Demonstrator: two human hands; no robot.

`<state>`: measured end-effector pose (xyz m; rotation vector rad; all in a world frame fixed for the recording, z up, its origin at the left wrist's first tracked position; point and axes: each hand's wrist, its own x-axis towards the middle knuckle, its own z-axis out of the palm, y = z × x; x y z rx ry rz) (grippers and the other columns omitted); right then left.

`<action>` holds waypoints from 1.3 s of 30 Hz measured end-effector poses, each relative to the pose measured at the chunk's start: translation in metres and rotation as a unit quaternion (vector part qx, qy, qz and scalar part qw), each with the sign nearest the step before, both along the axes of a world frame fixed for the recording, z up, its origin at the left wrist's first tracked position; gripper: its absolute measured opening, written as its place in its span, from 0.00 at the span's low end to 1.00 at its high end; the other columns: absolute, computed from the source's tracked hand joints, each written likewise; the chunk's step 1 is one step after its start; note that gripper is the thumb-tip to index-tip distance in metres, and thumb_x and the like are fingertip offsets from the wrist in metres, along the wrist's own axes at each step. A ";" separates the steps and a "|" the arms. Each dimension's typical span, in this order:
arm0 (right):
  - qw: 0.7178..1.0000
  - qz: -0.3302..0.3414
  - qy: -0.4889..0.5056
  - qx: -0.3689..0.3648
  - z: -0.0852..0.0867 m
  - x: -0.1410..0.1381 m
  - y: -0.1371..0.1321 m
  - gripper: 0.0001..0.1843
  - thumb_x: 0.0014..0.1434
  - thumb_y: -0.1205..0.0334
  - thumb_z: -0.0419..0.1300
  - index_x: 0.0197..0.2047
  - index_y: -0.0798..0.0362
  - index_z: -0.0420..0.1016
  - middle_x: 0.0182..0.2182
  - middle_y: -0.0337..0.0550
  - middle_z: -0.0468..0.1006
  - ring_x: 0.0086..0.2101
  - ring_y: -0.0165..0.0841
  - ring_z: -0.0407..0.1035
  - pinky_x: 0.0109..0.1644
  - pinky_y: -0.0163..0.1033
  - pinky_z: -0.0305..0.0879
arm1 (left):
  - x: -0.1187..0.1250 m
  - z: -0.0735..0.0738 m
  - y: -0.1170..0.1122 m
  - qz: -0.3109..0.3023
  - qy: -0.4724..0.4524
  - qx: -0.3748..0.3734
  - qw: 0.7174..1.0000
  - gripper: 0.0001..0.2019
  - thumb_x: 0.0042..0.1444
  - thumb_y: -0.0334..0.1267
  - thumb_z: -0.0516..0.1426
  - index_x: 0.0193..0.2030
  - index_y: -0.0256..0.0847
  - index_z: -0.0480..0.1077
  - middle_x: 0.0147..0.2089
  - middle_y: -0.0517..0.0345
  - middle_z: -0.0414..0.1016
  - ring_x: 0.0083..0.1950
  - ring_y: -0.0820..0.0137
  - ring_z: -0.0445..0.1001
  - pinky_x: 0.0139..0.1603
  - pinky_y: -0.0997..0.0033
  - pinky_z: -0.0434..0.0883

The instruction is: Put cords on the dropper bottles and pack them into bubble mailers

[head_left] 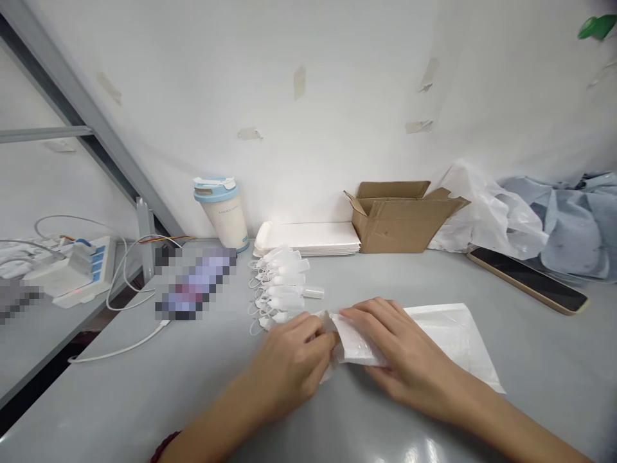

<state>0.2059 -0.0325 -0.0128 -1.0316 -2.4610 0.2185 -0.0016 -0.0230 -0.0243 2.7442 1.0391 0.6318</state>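
My left hand [299, 355] pinches the near-left end of a white padded envelope [450, 328], with its fingers bunched at the crumpled, raised edge. Across the envelope's middle lies my right hand [398, 354], fingers on top and thumb below, gripping it. The envelope's far part extends flat on the grey table to the right. What sits between the left fingertips is partly hidden. Just beyond my left hand, several small translucent bottles [284, 280] with white caps and thin loops lie in a row.
Against the wall stand a blue-lidded cup [225, 218], a stack of white envelopes [308, 236] and an open cardboard box [400, 225]. A plastic bag [491, 212], blue cloth [578, 225] and phone [527, 280] are right. Left are a blurred-out phone [197, 283], cables and a power strip [99, 270].
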 end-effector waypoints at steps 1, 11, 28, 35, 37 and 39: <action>1.000 0.001 0.000 0.001 0.001 0.000 0.000 0.30 0.46 0.78 0.52 0.54 0.54 0.60 0.43 0.50 0.69 0.41 0.40 0.63 0.43 0.47 0.63 | 0.000 0.001 0.000 0.009 -0.019 -0.002 1.000 0.12 0.59 0.28 0.46 0.29 0.39 0.69 0.28 0.56 0.66 0.31 0.71 0.63 0.30 0.72 0.59; 0.999 0.020 0.013 0.045 0.014 0.005 -0.002 0.28 0.48 0.74 0.52 0.55 0.56 0.62 0.44 0.52 0.70 0.43 0.41 0.64 0.44 0.47 0.63 | -0.004 0.022 -0.001 0.184 -0.231 -0.299 0.907 0.15 0.52 0.41 0.56 0.47 0.44 0.62 0.45 0.57 0.67 0.36 0.70 0.67 0.35 0.72 0.66; 0.967 0.055 -0.092 0.231 0.001 -0.008 -0.014 0.22 0.59 0.75 0.45 0.57 0.65 0.62 0.53 0.62 0.70 0.56 0.46 0.61 0.52 0.59 0.61 | 0.012 0.012 -0.004 0.082 -0.245 -0.501 0.826 0.19 0.51 0.41 0.55 0.18 0.40 0.48 0.20 0.66 0.45 0.22 0.79 0.45 0.20 0.74 0.44; 0.938 -0.109 -0.086 0.316 -0.006 -0.014 -0.015 0.21 0.58 0.77 0.47 0.55 0.64 0.63 0.48 0.63 0.74 0.48 0.49 0.67 0.48 0.58 0.60 | 0.009 0.010 0.001 0.137 -0.308 -0.589 0.735 0.17 0.54 0.47 0.53 0.21 0.38 0.61 0.14 0.68 0.56 0.12 0.81 0.50 0.09 0.80 0.47; 0.944 -0.084 -0.095 0.304 -0.006 -0.013 -0.012 0.17 0.60 0.77 0.47 0.51 0.63 0.67 0.44 0.59 0.76 0.46 0.46 0.69 0.49 0.55 0.60 | 0.008 0.008 0.001 0.126 -0.344 -0.600 0.712 0.16 0.55 0.46 0.54 0.22 0.38 0.62 0.15 0.67 0.59 0.13 0.80 0.54 0.10 0.81 0.51; 0.951 -0.063 -0.093 0.288 -0.006 -0.012 -0.010 0.16 0.61 0.75 0.47 0.50 0.62 0.68 0.43 0.56 0.77 0.45 0.43 0.70 0.49 0.53 0.60 | 0.007 0.008 0.001 0.109 -0.361 -0.597 0.708 0.17 0.56 0.46 0.53 0.22 0.37 0.63 0.16 0.65 0.62 0.14 0.79 0.57 0.11 0.80 0.55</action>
